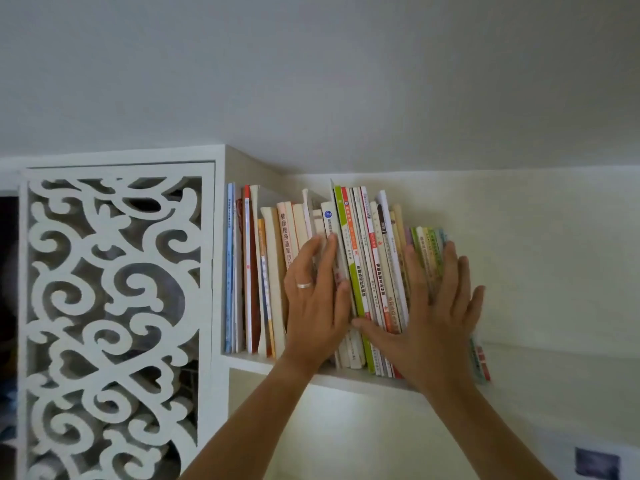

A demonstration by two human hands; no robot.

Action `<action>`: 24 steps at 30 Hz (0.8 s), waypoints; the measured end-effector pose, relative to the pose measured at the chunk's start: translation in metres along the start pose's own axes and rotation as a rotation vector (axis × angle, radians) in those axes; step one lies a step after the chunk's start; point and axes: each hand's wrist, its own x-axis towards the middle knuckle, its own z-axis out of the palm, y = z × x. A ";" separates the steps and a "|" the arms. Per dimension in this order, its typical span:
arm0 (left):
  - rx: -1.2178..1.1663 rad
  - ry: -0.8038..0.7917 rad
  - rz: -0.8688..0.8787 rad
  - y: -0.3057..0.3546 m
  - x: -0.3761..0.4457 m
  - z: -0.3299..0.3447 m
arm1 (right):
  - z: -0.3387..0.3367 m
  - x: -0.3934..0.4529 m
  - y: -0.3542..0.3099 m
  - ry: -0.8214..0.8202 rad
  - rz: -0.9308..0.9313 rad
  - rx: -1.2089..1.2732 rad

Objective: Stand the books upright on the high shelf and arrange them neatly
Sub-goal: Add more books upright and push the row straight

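Both hands, left hand (pixel 317 299) and right hand (pixel 436 317), press flat and open against the books (pixel 367 271), bracing the leaning row upright on the shelf (pixel 249 362).

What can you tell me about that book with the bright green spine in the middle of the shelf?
The green-spined book is tall and thin, with a glossy paper cover and a white panel of print on its spine. It stands on the white shelf mid-row, its top tilted left, pressed between neighbouring books. The right hand lays its thumb across its lower spine; the left hand rests just beside it.
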 end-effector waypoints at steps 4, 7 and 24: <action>-0.116 0.019 -0.093 -0.004 -0.002 -0.002 | 0.000 -0.001 0.002 0.056 0.003 0.049; -0.077 0.008 -0.091 -0.007 -0.002 -0.005 | -0.002 -0.003 0.001 0.063 -0.011 0.043; -0.056 -0.028 -0.102 -0.005 -0.003 -0.005 | -0.002 -0.004 -0.002 0.045 -0.010 -0.019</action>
